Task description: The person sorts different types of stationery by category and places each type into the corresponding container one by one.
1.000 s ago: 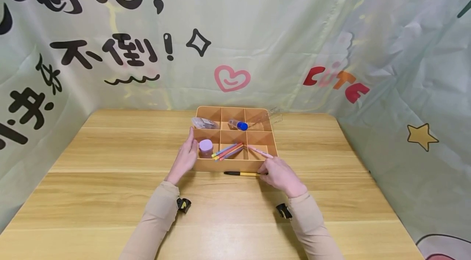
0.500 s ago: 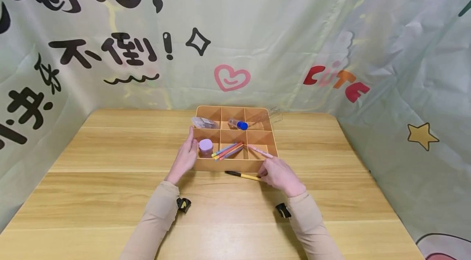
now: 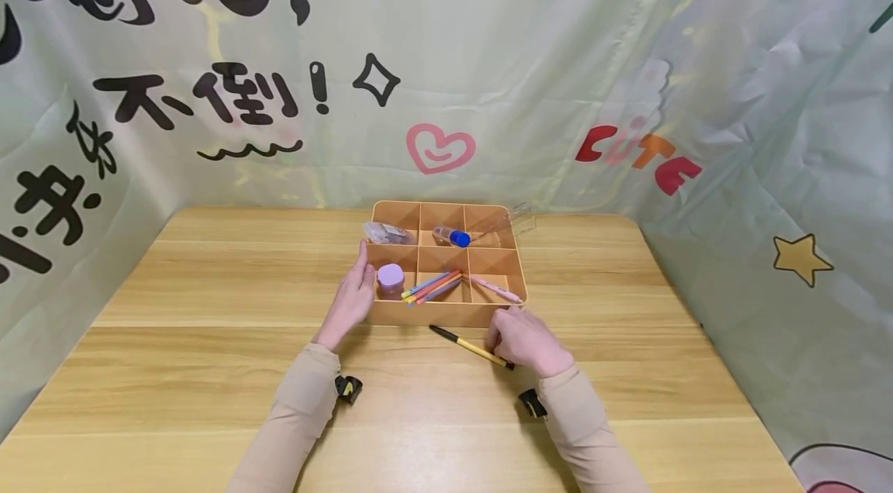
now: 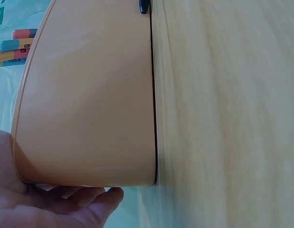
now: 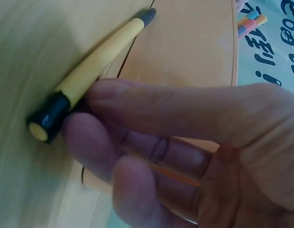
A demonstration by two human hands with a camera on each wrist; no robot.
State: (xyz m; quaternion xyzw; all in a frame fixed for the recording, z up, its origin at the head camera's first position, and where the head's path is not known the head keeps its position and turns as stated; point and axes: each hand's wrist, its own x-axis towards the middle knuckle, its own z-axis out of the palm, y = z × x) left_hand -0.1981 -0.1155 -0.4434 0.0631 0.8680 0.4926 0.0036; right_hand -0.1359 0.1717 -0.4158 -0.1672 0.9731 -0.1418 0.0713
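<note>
A tan organizer box [image 3: 432,315] with six compartments sits toward the back of the table. My left hand [image 3: 349,295] holds its left side, the thumb at the rim and the fingers along the outer wall; in the left wrist view, this hand [image 4: 56,204] is at the box's corner. In front of the box, my right hand [image 3: 526,338] pinches a yellow pen [image 3: 474,348] with black ends. The right wrist view shows thumb and fingertips at the pen [image 5: 101,59] near its blunt black end; the exact contact is partly hidden.
The box holds a lilac-lidded jar [image 3: 391,276], several coloured pens [image 3: 432,288], a pink pen [image 3: 494,289], a blue-capped tube [image 3: 452,236] and a clear wrapped item [image 3: 386,232]. A clear plastic piece [image 3: 522,220] sticks out over the back right corner. Printed cloth [image 3: 530,74] hangs behind the table.
My right hand has drawn back slightly from the box. The yellow pen has swung from parallel with the front wall to a slant, its right end nearer me. The left hand stays put.
</note>
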